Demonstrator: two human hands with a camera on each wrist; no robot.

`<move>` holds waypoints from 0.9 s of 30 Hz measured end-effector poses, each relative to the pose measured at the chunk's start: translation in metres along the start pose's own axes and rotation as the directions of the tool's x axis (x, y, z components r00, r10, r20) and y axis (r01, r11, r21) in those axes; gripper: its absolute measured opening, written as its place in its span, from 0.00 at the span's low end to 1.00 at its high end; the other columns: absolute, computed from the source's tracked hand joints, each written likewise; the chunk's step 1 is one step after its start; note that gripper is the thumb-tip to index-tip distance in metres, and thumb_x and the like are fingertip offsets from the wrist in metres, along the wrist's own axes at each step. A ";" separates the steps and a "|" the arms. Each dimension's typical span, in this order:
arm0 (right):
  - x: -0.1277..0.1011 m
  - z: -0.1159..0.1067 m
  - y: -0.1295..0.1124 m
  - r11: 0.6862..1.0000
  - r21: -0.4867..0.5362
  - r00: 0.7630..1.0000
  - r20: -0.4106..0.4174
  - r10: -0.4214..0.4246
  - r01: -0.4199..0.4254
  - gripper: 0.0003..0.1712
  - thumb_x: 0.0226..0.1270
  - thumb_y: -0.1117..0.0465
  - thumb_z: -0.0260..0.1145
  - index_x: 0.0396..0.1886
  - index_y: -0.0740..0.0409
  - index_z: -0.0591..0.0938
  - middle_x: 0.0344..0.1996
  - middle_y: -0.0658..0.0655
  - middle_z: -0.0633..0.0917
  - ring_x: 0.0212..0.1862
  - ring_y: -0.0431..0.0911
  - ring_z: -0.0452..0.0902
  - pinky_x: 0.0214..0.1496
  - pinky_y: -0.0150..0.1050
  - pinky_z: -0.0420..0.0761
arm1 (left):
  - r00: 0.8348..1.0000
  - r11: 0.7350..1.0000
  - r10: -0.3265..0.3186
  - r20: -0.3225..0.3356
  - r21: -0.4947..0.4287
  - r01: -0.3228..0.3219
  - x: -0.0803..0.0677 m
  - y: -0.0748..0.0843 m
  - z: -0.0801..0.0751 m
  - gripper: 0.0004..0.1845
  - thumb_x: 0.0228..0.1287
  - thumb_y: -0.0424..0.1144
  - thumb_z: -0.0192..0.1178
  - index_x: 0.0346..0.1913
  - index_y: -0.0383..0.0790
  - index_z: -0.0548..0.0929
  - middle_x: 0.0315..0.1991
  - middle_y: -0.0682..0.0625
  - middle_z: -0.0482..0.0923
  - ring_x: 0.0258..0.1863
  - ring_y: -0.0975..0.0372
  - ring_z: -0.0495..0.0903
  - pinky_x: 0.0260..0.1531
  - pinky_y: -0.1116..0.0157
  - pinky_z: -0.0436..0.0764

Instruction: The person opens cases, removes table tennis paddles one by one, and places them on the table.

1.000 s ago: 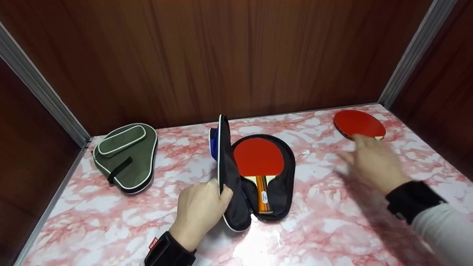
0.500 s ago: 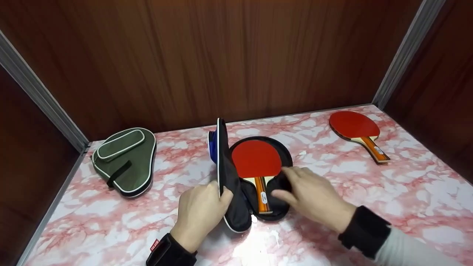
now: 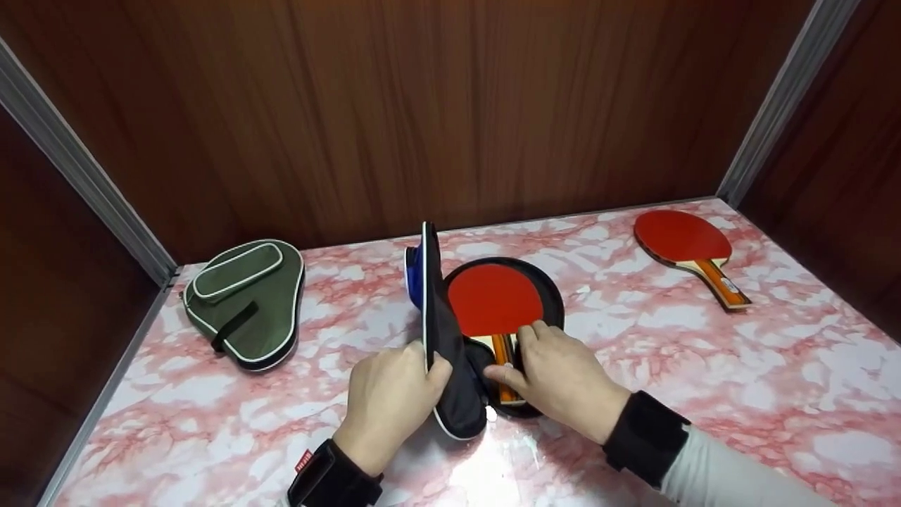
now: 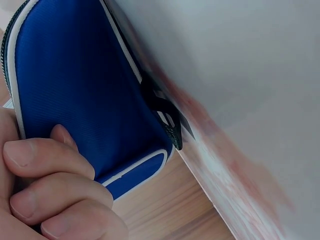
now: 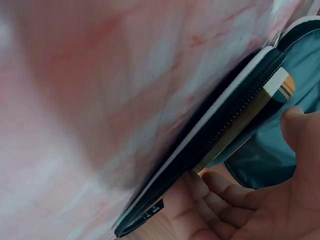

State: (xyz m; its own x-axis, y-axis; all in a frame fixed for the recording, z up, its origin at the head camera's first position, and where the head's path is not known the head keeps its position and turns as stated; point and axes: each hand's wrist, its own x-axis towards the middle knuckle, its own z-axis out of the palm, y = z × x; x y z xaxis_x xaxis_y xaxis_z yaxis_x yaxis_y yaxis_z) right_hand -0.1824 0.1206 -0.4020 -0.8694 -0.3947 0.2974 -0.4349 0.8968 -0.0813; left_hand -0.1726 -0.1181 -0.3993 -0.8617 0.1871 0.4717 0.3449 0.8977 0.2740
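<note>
- We've got a pink-and-white marbled counter under everything.
- Our blue paddle case sits open mid-counter, lid standing up.
- The green paddle case lies off left.
- One red paddle is inside the blue case; another paddle lies far right.
- Left hand: fingers clamped on the lid's edge.
- Right hand: thumb and fingers astride the cased paddle's handle; we can't tell if they're pinching.
</note>
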 end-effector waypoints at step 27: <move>0.011 0.003 -0.010 0.986 -0.140 0.988 0.112 0.104 -0.088 0.38 0.70 0.34 0.74 0.44 0.71 0.85 0.34 0.62 0.80 0.40 0.59 0.81 0.39 0.54 0.88 | 1.000 1.000 0.020 -0.009 -0.014 -0.020 -0.001 0.004 0.000 0.18 0.69 0.44 0.67 0.22 0.42 0.79 0.14 0.50 0.73 0.15 0.48 0.80 0.16 0.51 0.71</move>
State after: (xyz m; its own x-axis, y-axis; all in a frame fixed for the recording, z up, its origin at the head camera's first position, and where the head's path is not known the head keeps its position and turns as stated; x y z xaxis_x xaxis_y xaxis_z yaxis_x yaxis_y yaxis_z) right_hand -0.1884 0.1071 -0.4013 -0.9307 -0.3188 0.1792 -0.3192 0.9473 0.0271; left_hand -0.1702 -0.1151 -0.3989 -0.8512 0.2011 0.4848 0.3671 0.8883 0.2760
